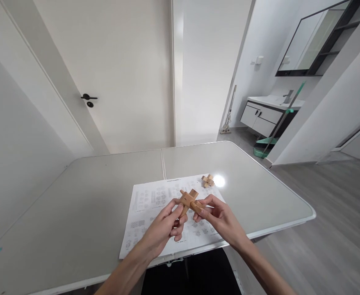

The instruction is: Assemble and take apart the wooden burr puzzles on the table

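Observation:
Both my hands hold a wooden interlocking puzzle (pixel 190 200) made of crossed light-brown sticks, just above a printed instruction sheet (pixel 149 205). My left hand (pixel 164 229) pinches its left side with thumb and fingers. My right hand (pixel 218 217) grips its right end between thumb and fingertips. A second, smaller assembled wooden puzzle (pixel 208 180) rests on the sheet's far right corner, beyond my hands.
The sheet lies near the front edge of a grey folding table (pixel 75 213) with a centre seam. A white door with a black handle (pixel 89 98) stands behind. A washbasin cabinet (pixel 266 114), a mop and a green dustpan (pixel 264 147) are at the right.

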Tool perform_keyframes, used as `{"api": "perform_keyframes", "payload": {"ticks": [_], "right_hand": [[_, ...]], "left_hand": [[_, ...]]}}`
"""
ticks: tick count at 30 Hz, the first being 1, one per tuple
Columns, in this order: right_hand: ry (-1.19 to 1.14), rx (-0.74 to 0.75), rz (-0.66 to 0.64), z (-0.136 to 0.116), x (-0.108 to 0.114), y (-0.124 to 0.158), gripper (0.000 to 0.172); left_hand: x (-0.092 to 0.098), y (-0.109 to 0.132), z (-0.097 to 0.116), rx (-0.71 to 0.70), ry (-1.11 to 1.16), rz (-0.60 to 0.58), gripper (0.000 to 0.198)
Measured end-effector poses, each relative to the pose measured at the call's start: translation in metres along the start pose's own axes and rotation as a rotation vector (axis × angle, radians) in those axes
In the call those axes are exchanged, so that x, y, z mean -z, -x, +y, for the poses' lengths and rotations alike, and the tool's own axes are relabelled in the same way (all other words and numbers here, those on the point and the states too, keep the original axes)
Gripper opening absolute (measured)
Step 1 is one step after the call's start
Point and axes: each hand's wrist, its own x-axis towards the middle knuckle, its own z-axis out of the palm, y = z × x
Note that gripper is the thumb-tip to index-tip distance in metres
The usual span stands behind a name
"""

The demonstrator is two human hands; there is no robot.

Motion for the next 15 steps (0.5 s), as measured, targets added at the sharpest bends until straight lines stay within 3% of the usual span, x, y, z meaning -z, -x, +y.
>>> {"api": "perform_keyframes", "payload": {"ticks": [6, 15], "right_hand": [[-0.057, -0.022, -0.098, -0.005, 0.011, 0.001, 0.028], [-0.060, -0.002, 0.018, -0.002, 0.009, 0.000, 0.032]], "left_hand": [[-0.004, 0.002, 0.005, -0.026, -0.035, -0.099, 0.075], [-0.019, 0.000, 0.006, -0.056, 0.013, -0.110, 0.080]]}}
